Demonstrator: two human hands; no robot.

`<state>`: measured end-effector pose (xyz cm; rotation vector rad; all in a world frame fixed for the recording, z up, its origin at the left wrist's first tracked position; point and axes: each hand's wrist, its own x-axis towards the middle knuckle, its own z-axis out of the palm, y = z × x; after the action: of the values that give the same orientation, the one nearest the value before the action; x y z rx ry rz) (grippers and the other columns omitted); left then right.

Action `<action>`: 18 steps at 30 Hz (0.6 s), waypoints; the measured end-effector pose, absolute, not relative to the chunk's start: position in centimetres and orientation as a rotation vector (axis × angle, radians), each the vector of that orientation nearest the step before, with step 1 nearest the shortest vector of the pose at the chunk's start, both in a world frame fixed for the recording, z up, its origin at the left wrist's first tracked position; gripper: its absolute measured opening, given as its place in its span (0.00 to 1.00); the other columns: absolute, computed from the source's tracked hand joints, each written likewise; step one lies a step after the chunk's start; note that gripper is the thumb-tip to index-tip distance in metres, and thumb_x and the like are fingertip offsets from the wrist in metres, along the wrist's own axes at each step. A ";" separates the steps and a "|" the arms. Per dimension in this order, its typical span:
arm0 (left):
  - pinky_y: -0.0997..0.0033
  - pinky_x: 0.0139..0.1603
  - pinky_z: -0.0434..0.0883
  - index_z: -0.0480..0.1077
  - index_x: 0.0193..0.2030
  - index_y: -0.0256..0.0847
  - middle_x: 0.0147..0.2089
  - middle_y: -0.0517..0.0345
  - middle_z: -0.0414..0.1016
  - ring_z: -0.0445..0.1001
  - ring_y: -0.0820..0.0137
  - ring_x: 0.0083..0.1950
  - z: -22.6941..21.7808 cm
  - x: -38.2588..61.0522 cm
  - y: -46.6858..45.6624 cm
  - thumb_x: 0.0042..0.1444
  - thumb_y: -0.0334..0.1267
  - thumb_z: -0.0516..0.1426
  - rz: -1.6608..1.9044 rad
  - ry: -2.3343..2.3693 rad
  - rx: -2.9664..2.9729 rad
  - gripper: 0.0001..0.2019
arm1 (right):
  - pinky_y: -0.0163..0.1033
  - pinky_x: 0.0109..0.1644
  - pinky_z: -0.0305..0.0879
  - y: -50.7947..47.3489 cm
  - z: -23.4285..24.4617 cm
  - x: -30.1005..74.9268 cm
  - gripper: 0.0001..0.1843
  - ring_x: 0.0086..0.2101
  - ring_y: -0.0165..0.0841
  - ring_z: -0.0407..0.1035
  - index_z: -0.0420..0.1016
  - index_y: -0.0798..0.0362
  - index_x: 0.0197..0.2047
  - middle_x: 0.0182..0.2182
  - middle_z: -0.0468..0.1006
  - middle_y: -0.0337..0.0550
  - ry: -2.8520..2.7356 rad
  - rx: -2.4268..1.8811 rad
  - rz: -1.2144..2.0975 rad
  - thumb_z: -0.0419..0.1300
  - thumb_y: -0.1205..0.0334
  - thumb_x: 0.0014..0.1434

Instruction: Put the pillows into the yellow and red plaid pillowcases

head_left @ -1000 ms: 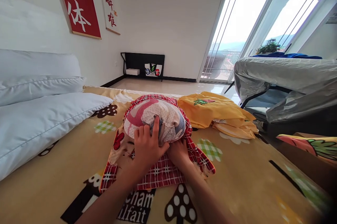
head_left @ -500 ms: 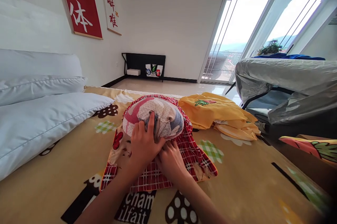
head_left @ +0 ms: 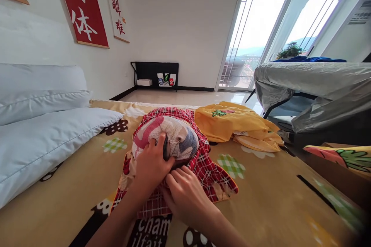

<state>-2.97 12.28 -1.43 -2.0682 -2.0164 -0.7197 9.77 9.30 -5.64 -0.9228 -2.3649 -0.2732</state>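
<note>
L hand (head_left: pixel 153 162) of mine lies back-up on the near L side of a rounded fabric bundle (head_left: pixel 178 135) (pink, cream & grey-blue), index stretched out on top, other fingers bent, thumb spread lower. 1 dark spot (head_left: pixel 165 148) shows just beside the index; can't tell what it is. Can't tell either if I'm gripping fabric or only pressing. Just R of that, my R hand (head_left: pixel 185 191) sits lower at the bundle's near edge, fingers curled in narrow, close to my L thumb; tips hidden, so can't say what's btwn them. Bundle rests on a red plaid cloth (head_left: pixel 207 179) w/ orange edging, atop a tan printed sheet (head_left: pixel 255 204).

Rest, L to R: white pillows (head_left: pixel 52 138) at far L. Above, on the wall, 1 red scroll (head_left: pixel 87 11) & 1 white scroll (head_left: pixel 118 11). Next, in the bg, a black stand (head_left: pixel 147 68) w/ a white box (head_left: pixel 145 82) & a printed bag (head_left: pixel 166 80). R of the bundle, a yellow cloth (head_left: pixel 237 121) lies heaped, touching the plaid. Behind it, a glass door (head_left: pixel 261 26). Farther R, a plastic-covered table (head_left: pixel 313 77) w/ a plant (head_left: pixel 290 50) & blue fabric (head_left: pixel 313 59) on top. Lower R, a yellow printed item (head_left: pixel 348 158) by a brown box (head_left: pixel 319 169).
</note>
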 end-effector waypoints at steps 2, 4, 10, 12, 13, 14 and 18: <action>0.63 0.35 0.68 0.59 0.61 0.43 0.42 0.51 0.73 0.76 0.55 0.40 -1.3 -3.0 12.3 0.52 0.40 0.57 -0.693 -2.040 -2.138 0.28 | 0.39 0.38 0.54 8.9 -5.1 10.0 0.06 0.29 0.33 0.63 0.66 0.52 0.29 0.26 0.71 0.39 -2.333 -0.925 -0.282 0.57 0.68 0.57; 0.64 0.35 0.67 0.61 0.59 0.43 0.41 0.51 0.75 0.77 0.55 0.39 -1.2 -3.1 12.3 0.53 0.40 0.56 -0.677 -2.056 -2.200 0.25 | 0.39 0.38 0.54 8.6 -4.6 10.4 0.06 0.29 0.32 0.62 0.65 0.52 0.28 0.26 0.70 0.39 -2.300 -0.918 -0.298 0.56 0.70 0.54; 0.65 0.35 0.66 0.65 0.55 0.43 0.39 0.51 0.78 0.78 0.55 0.40 -1.3 -3.4 12.5 0.55 0.39 0.55 -0.638 -2.034 -2.323 0.20 | 0.39 0.36 0.52 8.8 -3.2 11.8 0.08 0.28 0.32 0.59 0.62 0.51 0.25 0.24 0.67 0.38 -2.209 -0.934 -0.369 0.54 0.72 0.52; 0.67 0.36 0.65 0.67 0.53 0.43 0.38 0.53 0.78 0.77 0.58 0.40 -1.2 -3.8 12.6 0.55 0.40 0.55 -0.661 -1.947 -2.510 0.18 | 0.38 0.35 0.52 8.9 -2.9 12.1 0.08 0.28 0.32 0.60 0.62 0.51 0.25 0.24 0.68 0.38 -2.182 -0.939 -0.352 0.54 0.73 0.51; 0.68 0.37 0.65 0.68 0.52 0.43 0.38 0.54 0.78 0.76 0.60 0.40 -1.2 -4.0 12.6 0.56 0.42 0.55 -0.685 -1.888 -2.644 0.16 | 0.38 0.35 0.52 9.1 -2.8 12.3 0.08 0.28 0.31 0.60 0.63 0.51 0.25 0.25 0.68 0.38 -2.170 -0.937 -0.333 0.54 0.73 0.51; 0.69 0.38 0.65 0.69 0.50 0.43 0.37 0.55 0.77 0.75 0.63 0.40 -1.2 -4.4 12.7 0.58 0.44 0.54 -0.719 -1.817 -2.802 0.15 | 0.37 0.35 0.52 9.2 -2.7 12.5 0.08 0.28 0.31 0.60 0.63 0.51 0.26 0.25 0.68 0.38 -2.160 -0.936 -0.309 0.53 0.73 0.52; 0.73 0.36 0.63 0.67 0.31 0.38 0.30 0.60 0.69 0.65 0.72 0.33 -1.1 -6.0 13.3 0.64 0.54 0.45 -0.742 -1.614 -3.440 0.22 | 0.36 0.35 0.53 10.2 -2.6 13.5 0.08 0.28 0.31 0.61 0.63 0.51 0.26 0.25 0.68 0.37 -2.096 -0.948 -0.238 0.52 0.72 0.53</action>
<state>-5.95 13.28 -1.09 -3.4398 -1.6135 -0.7422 13.48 10.16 -2.60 -0.9477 -2.0961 -0.2375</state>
